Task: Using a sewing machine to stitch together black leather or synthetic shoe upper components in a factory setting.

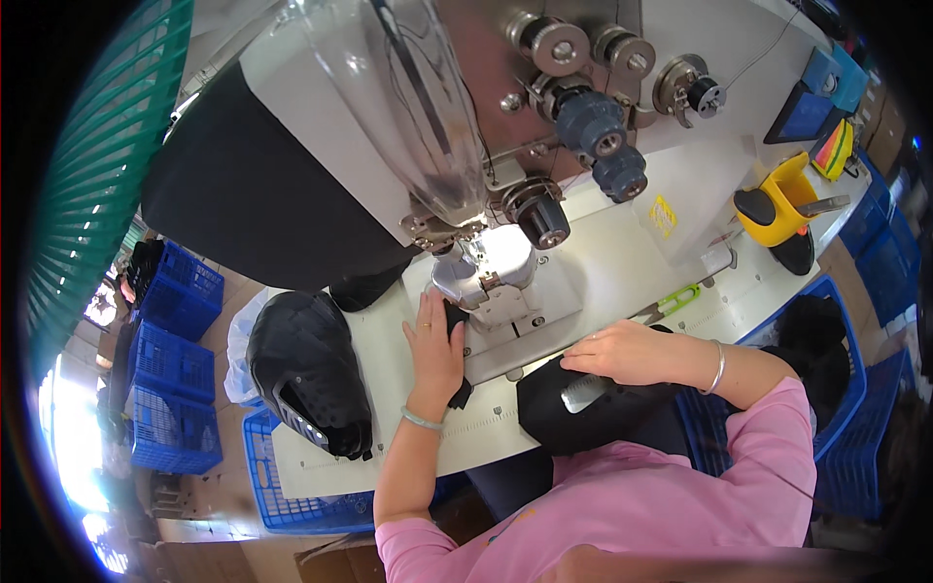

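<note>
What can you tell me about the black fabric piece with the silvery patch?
The black fabric piece looks matte, with a shiny, elongated silvery patch on its upper face. It lies at the front of the white table, reaching toward the person's pink top. The right hand rests on its upper part, hiding some of it; its full shape can't be told.

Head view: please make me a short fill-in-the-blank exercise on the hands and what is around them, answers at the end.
1. The right hand rests on a piece of fabric whose main colour is ____.
2. A black bag-like item lies to the ____ of the left hand.
3. The sleeves are coloured ____.
4. The hand nearer the yellow holder is the ____ one.

Missing words: black; left; pink; right.
</note>
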The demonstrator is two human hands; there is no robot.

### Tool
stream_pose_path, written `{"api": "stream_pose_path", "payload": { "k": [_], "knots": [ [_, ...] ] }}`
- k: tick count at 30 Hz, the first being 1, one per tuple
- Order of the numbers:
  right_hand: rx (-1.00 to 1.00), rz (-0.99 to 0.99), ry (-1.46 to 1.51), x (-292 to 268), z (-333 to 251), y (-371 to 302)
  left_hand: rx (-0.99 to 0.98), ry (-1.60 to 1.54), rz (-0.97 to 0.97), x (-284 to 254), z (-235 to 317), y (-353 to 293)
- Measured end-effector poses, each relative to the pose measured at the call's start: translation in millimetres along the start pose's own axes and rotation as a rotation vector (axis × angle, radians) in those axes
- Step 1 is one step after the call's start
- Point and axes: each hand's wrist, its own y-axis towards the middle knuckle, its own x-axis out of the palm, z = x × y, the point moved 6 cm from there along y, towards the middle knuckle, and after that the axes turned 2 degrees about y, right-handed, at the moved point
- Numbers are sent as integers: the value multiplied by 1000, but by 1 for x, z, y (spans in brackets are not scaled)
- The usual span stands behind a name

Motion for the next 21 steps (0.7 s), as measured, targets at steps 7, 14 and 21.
{"api": "stream_pose_path", "payload": {
  "k": [7,14,21],
  "knots": [
    [-279,792,-562,-98,-46,1,-219,-1244,-128,-80,29,-6],
    [-206,768,-500,-90,-29,23,78,-809,45,-103,72,-10],
    [-254,798,-295,-103,-28,19,252,-408,335,-112,83,-5]
  ]
}}
